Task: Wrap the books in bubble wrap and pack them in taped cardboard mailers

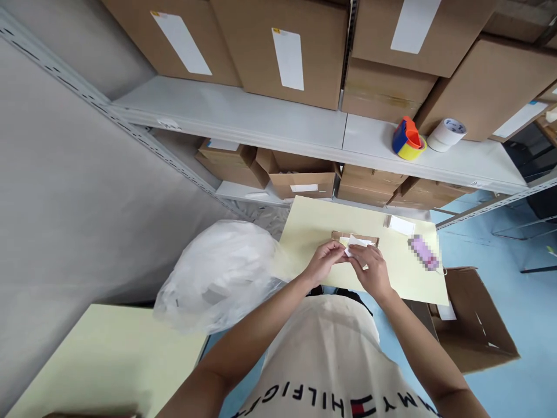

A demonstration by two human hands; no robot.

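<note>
Both hands meet over the near middle of a pale yellow table (pixel 304 226). Between their fingertips is a small white slip (pixel 355 240) that looks like paper or a label. My left hand (pixel 324 262) pinches its left edge, fingers pressed together. On the other side, my right hand (pixel 372 270) grips the slip with thumb and fingers. Just behind and beneath it lies a shallow cardboard piece (pixel 337 235) with white and yellow showing inside, partly hidden by my hands. A white card stack (pixel 401 225) lies farther right, near a pixelated pink-purple object (pixel 423 253).
A large translucent bag (pixel 217 273) bulges left of the table. An open cardboard box (pixel 478 325) stands on the floor at right. Behind, a grey shelf (pixel 282 125) bears cartons (pixel 300 58), a tape dispenser (pixel 408 139) and a white tape roll (pixel 447 134). Another table (pixel 108 354) is lower left.
</note>
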